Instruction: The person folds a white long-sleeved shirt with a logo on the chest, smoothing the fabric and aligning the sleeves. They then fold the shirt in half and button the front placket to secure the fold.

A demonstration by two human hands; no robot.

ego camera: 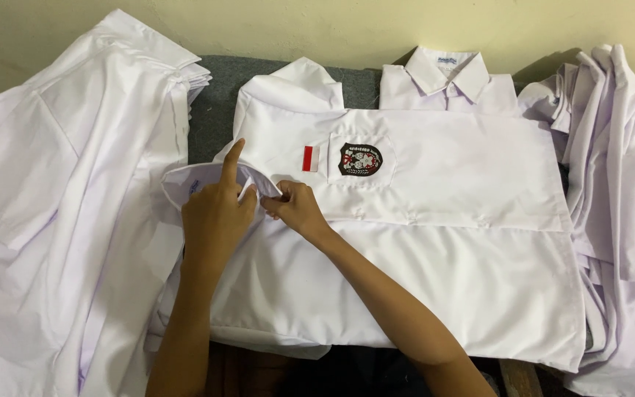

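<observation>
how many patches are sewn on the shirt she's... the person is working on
2. A small red-and-white flag patch sits beside the chest pocket, and a dark crest badge is on the pocket itself. Any on the sleeves would be hidden.

Grey cloth surface (214, 103) under everything, pile of white shirts (60, 198) left of it, another white heap (619, 184) at its right end, folded collared white shirt (446, 81) along its back edge, cream wall (332, 26) behind, perhaps plaster.

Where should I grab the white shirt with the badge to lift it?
Grip the white shirt at its collar, coming from the left side. The collar is a thicker raised edge there, and the left hand and right hand already pinch it; elsewhere the cloth lies flat.
</observation>
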